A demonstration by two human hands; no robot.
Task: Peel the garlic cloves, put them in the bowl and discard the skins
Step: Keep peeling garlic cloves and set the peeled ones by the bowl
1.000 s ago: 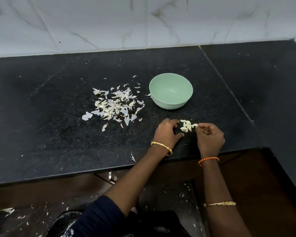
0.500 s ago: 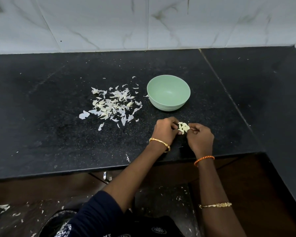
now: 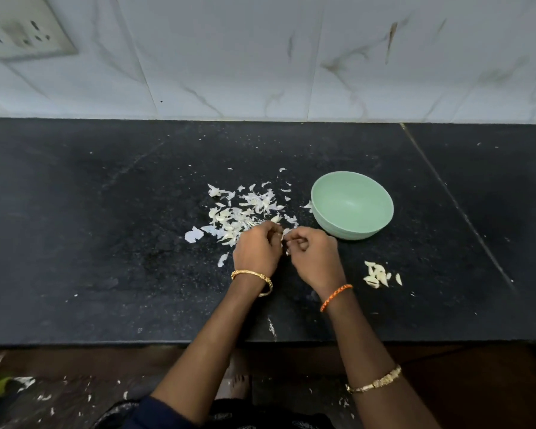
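My left hand [image 3: 257, 249] and my right hand [image 3: 311, 253] meet fingertip to fingertip over the black counter [image 3: 106, 243], pinching a small pale garlic clove [image 3: 286, 233] between them; most of it is hidden by the fingers. A scatter of white garlic skins [image 3: 242, 213] lies just beyond and left of my hands. The pale green bowl [image 3: 351, 204] stands to the right of the skins and looks empty. A small cluster of garlic cloves [image 3: 378, 275] lies on the counter to the right of my right wrist.
A white marble-tiled wall [image 3: 291, 57] backs the counter, with a switch plate [image 3: 22, 29] at top left. The counter's front edge [image 3: 136, 343] runs below my forearms. Skin bits litter the floor [image 3: 44, 394] below. A seam [image 3: 455, 202] crosses the counter right of the bowl.
Both hands left the cluster of cloves and moved left toward the skin pile, holding one clove between them. The view also shifted, so the bowl and cloves sit further right.
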